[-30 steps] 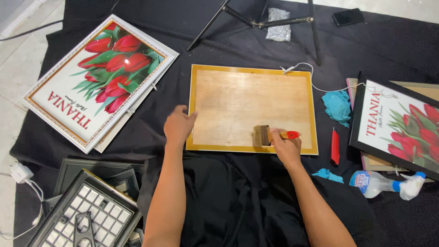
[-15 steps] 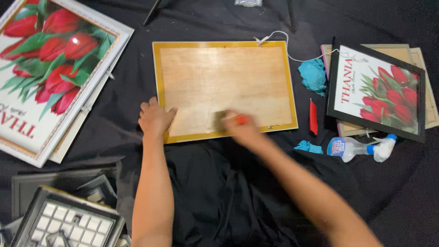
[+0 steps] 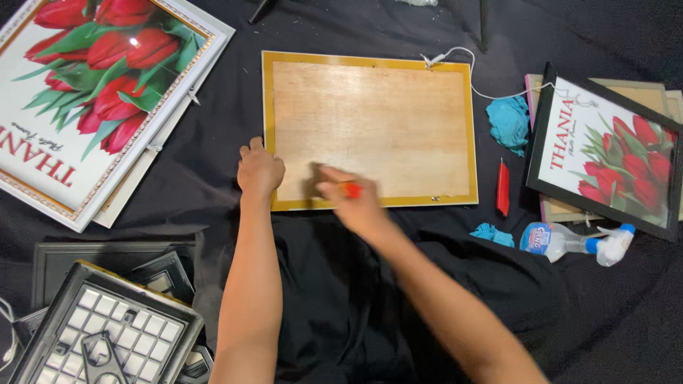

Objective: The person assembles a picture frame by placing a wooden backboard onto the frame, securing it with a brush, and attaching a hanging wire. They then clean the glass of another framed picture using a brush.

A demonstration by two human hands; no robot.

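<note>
The wooden backing board (image 3: 370, 128) in its yellow frame (image 3: 267, 128) lies flat, face down, in the middle of the black cloth (image 3: 213, 178), right in front of the person. The right hand (image 3: 356, 203) is at the lower left part of the board, curled around a small brush with an orange-red handle (image 3: 350, 190). It's blurred, so I can't make out the bristles or exactly how the fingers sit, just that they're closed on the handle. The left hand (image 3: 260, 171) is pressed flat, fingers together, on the bottom left corner of the frame, pinning it down.

If I were doing this bit, I'd keep that left hand exactly there, since the frame sits on loose cloth and probably slides if you drag a brush across it. Strokes look best going along the grain, and I'd stay clear of the hanging cord (image 3: 462, 60) at the top right corner so it doesn't get snagged.

Around it: a red cutter (image 3: 502, 188) just off the right edge, a teal rag (image 3: 509, 121) above that and another scrap (image 3: 492, 233) below, then a spray bottle (image 3: 569, 240) lying on its side. A black-framed tulip print (image 3: 605, 153) is at the far right, a white-framed tulip print (image 3: 99, 85) at the upper left, and a stack of dark frames (image 3: 107, 320) at the bottom left.
</note>
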